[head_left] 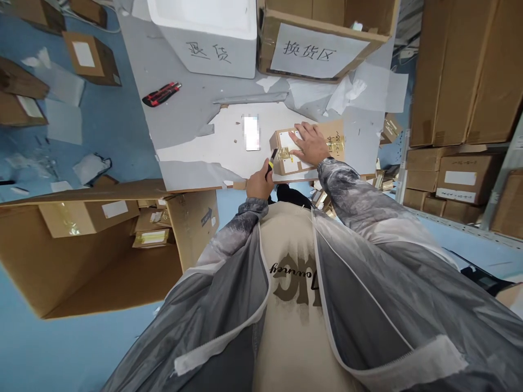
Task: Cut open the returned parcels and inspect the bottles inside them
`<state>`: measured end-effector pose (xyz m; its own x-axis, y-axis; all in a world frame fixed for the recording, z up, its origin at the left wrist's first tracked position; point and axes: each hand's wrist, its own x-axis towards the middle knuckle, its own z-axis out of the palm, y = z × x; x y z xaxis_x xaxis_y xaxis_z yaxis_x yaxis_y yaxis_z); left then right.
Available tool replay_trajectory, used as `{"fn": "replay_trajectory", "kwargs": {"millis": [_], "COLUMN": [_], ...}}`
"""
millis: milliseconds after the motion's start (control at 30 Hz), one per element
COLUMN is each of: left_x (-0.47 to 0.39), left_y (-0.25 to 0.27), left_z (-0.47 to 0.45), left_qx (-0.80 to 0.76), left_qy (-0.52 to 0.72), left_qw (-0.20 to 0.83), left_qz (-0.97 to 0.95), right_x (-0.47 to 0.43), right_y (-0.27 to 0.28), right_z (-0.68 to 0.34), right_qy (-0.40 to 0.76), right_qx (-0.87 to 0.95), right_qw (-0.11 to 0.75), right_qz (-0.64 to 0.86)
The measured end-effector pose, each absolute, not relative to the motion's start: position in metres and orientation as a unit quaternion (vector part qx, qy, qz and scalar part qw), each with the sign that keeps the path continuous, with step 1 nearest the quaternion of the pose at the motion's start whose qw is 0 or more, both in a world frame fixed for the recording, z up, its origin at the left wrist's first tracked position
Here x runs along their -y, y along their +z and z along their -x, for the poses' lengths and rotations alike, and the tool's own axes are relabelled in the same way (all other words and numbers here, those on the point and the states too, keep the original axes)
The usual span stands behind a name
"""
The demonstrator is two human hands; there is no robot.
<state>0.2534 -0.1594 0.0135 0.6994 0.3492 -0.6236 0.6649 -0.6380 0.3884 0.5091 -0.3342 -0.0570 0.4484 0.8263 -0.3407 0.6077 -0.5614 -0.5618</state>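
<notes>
My left hand (260,183) is closed around a utility knife (270,165) with a black and yellow handle. Its dark tip points at the left end of a small cardboard box (293,166); whether it touches the box I cannot tell. Across the top of that box my right hand (310,143) lies flat with its fingers spread. The box carries white labels, strips of clear yellowish tape and handwriting on its right part. Left of it, a phone (251,132) with a bright, blurred screen lies on the table.
A second knife, red and black (162,95), lies at the table's left. Behind stand a white foam bin (208,54) and a labelled carton (327,51). A large open carton (110,272) holds boxes at lower left. Shelved cartons (457,177) stand right; paper scraps litter the tabletop.
</notes>
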Motion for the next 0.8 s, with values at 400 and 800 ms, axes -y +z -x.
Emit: {"fn": "replay_trajectory", "kwargs": {"millis": [400, 800], "left_x": [0.163, 0.094], "left_y": [0.022, 0.081], "left_z": [-0.216, -0.219], "left_qx": [-0.234, -0.267], "left_qy": [-0.311, -0.258], "left_qw": [0.295, 0.183], "left_qz": [-0.873, -0.91], "right_x": [0.327, 0.354], "right_y": [-0.059, -0.065], "right_z": [-0.494, -0.485], "right_qy": [0.296, 0.244], "right_qx": [0.411, 0.284], "right_qw": [0.18, 0.229], "right_qz": [0.843, 0.899]}}
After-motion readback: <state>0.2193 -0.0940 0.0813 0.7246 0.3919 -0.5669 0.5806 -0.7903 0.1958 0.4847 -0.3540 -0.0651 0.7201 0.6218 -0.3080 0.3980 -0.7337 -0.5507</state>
